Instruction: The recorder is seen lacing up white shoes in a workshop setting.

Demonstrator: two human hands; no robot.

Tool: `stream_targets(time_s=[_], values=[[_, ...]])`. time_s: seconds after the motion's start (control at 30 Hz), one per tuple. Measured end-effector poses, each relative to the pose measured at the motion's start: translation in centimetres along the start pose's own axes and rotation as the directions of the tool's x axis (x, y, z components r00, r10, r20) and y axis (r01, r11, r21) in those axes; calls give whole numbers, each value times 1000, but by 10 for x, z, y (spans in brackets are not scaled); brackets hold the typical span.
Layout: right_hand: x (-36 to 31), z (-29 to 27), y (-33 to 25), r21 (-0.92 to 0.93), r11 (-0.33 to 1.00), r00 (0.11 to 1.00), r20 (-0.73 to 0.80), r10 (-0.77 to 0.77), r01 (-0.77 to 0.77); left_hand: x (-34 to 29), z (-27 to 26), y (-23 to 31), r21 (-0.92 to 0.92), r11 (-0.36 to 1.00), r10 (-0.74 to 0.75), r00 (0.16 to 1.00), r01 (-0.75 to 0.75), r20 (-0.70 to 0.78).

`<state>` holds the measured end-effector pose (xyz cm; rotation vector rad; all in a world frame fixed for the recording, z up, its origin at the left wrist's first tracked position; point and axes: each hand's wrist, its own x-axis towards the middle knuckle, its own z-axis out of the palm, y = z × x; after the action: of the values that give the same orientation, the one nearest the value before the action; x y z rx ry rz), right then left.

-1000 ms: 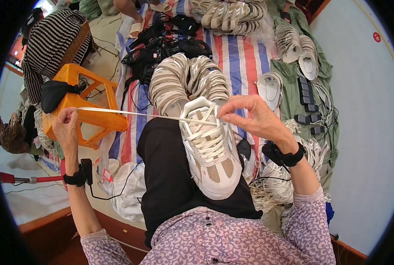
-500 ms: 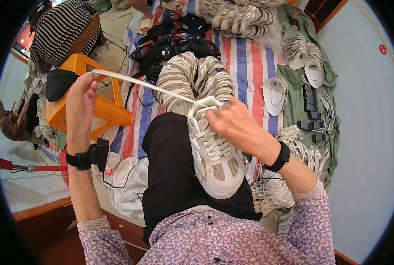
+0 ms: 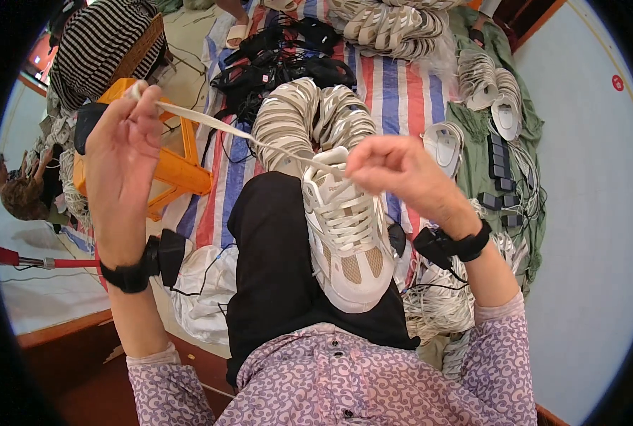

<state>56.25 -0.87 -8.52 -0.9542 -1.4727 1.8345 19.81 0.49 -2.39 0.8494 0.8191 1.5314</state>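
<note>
My left hand (image 3: 123, 160) is closed in a pinch, fingertips raised, on one end of a flat cream shoelace (image 3: 220, 126), which slants down with a slight sag to the sneaker; my right hand (image 3: 409, 174) is loosely curled near the shoe's collar, and I can't tell whether its thumb and forefinger have the lace. I see the white sneaker with beige mesh panels (image 3: 348, 284) lying on the black cloth trousers (image 3: 267, 241), toe toward the body, lacing upward. Just beyond it, curved rows of beige-and-white shoe uppers (image 3: 284, 121) rest on a red, white and blue striped sheet (image 3: 416, 92).
</note>
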Motion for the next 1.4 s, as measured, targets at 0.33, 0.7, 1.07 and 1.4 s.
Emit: stream_targets(time_s=[0.33, 0.7, 1.07, 1.4], values=[[-98, -109, -14, -16, 986, 909, -387, -157, 164, -108, 61, 33, 197, 956, 70, 819, -218, 569], [-204, -151, 26, -453, 766, 778, -621, 95, -455, -109, 69, -61, 614, 722, -481, 869, 319, 114], [-209, -172, 88, 462, 733, 630, -774, 59, 499, -95, 48, -141, 727, 645, -375, 926, 235, 34], [-186, -161, 132, 525, 816, 630, -724, 281, 240, -92, 54, -144, 750, 622, -322, 947, 226, -18]])
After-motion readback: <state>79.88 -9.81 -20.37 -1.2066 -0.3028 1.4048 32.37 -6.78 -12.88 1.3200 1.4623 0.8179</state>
